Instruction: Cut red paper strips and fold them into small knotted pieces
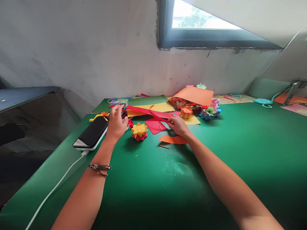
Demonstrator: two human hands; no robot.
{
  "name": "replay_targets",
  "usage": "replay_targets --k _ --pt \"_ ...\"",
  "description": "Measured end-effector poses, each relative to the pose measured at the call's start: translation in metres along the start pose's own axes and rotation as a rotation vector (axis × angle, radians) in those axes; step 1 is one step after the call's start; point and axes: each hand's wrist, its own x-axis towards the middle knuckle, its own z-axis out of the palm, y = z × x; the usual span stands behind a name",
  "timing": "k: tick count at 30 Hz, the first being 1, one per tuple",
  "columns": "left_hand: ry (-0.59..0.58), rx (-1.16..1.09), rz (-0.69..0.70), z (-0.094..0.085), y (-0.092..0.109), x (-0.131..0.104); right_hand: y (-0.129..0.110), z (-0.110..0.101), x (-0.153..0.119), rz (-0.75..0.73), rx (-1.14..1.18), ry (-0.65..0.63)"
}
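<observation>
My left hand [116, 123] is raised over the left of the paper pile, thumb and fingers apart, and I see nothing held in it. Just beside its fingers are scissors [124, 112] with red and black handles, partly hidden. The fingers of my right hand [177, 125] close on the near end of a red paper strip [153, 111], which stretches left across yellow paper. Between the hands lies a red paper square [155, 126]. In front of it stands a folded paper ball [139, 131], yellow above and red below. An orange paper strip [173, 139] lies under my right wrist.
A black-and-white phone or power bank [92, 132] with a white cable [56, 188] lies at the left. Behind my right hand are an orange sheet [193, 95], an orange folded ball [186, 112] and paper flowers [210, 111]. A green cord device [262, 101] sits farther right.
</observation>
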Motion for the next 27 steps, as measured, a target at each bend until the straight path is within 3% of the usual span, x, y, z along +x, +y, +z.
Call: replay_targets --k 3,5,8,11,17,20,23,27 --pt "0.061 0.037 0.280 0.001 0.025 -0.007 -0.017 -0.007 -0.003 -0.006 0.082 -0.034" --pt "0.026 0.077 0.470 0.000 0.044 -0.013 -0.034 -0.011 -0.010 -0.047 0.176 -0.105" --pt "-0.074 0.115 0.737 0.000 0.066 -0.021 -0.057 -0.015 -0.024 -0.188 0.574 -0.319" --pt "-0.013 0.099 0.795 0.002 0.075 -0.026 -0.066 -0.016 -0.033 -0.205 0.822 -0.392" --pt "0.130 -0.024 0.775 -0.002 0.067 -0.026 -0.056 -0.024 -0.035 -0.042 1.106 -0.682" --pt "0.123 -0.105 0.693 -0.005 0.064 -0.026 -0.056 -0.029 -0.035 0.048 1.132 -0.712" --pt "0.014 -0.273 0.447 -0.006 0.068 -0.029 -0.060 -0.029 -0.036 0.094 1.232 -0.554" --pt "-0.284 -0.724 -0.066 -0.001 0.081 -0.035 -0.067 -0.022 -0.038 0.079 1.341 -0.380"
